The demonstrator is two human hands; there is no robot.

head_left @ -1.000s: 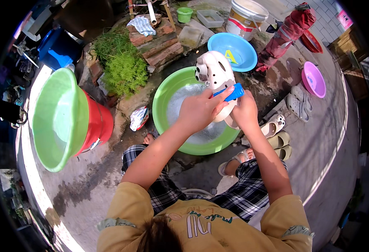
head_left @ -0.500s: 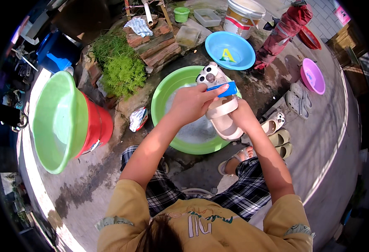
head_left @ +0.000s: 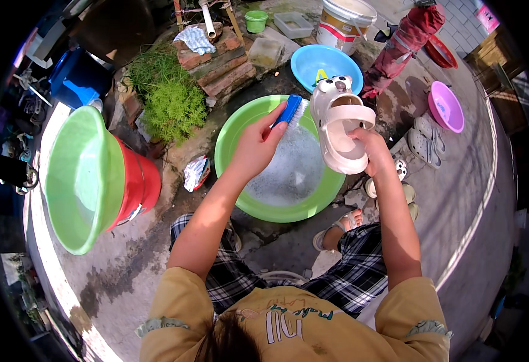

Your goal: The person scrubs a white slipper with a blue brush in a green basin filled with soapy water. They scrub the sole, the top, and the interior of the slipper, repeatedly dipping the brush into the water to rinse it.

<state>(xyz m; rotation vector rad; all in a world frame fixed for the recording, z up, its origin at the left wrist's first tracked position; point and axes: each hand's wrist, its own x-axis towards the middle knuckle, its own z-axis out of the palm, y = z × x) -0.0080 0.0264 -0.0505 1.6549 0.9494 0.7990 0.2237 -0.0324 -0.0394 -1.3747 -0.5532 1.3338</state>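
My left hand [head_left: 259, 142] grips a blue scrub brush [head_left: 291, 111] with white bristles that face right, toward the shoe. A pale clog [head_left: 344, 145] with an animal face on its toe is in my right hand [head_left: 373, 149]. The thumb lies inside the clog at the heel end, and the fingers behind it are hidden. Brush and clog are apart. Below them stands a green basin [head_left: 228, 175] holding sudsy water [head_left: 285, 172]; the brush is over its far part and the clog over its right rim.
Several clogs stand on the ground to the right, among them a grey pair [head_left: 426, 142]. Beyond the green basin is a blue basin [head_left: 297, 63]. A pink basin [head_left: 447, 107] lies further right. At left, a large green basin [head_left: 74, 181] leans against a red bucket [head_left: 139, 181].
The brush has come off the clog and moved left, its bristles now in sight. My right hand has moved the clog right and turned it more upright, with its opening showing.
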